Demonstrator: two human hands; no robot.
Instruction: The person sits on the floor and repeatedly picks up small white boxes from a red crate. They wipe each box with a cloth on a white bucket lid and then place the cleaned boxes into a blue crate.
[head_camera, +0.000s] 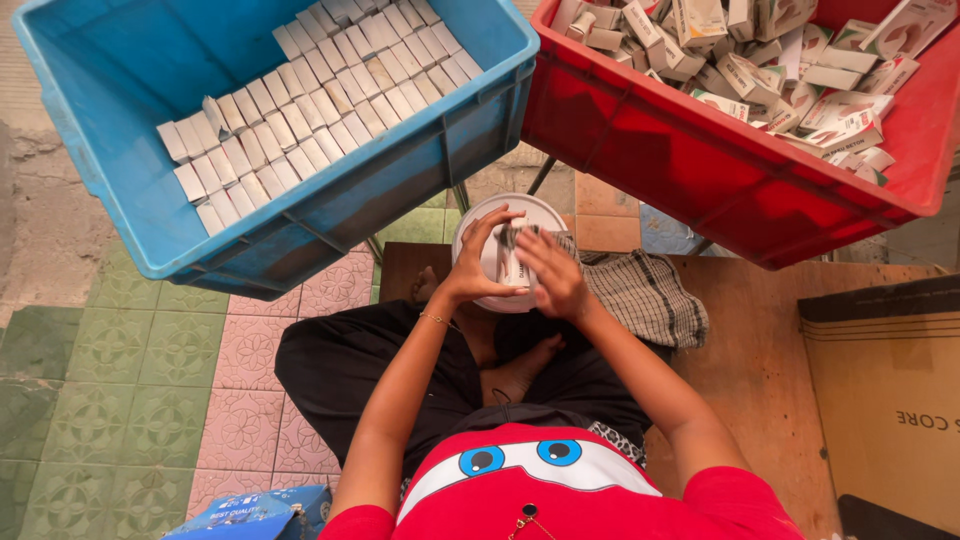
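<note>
I see my left hand (468, 268) and right hand (553, 275) both gripping one small white box (512, 262); blue crate (100, 60) far left partly filled with neat rows, red crate (640, 150) far right holding many loose boxes.

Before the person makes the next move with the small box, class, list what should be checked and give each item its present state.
1. Box held by both hands: ok, left hand and right hand both on it.
2. Box closed: cannot tell, fingers cover it.
3. Blue crate has room: ok, rows of white boxes fill only part.
4. Rows neat: mostly ok, one box stands askew at the left end.
5. Red crate stocked: ok, loose flat cartons piled inside.
6. White lid under the hands: ok, in place.
</note>
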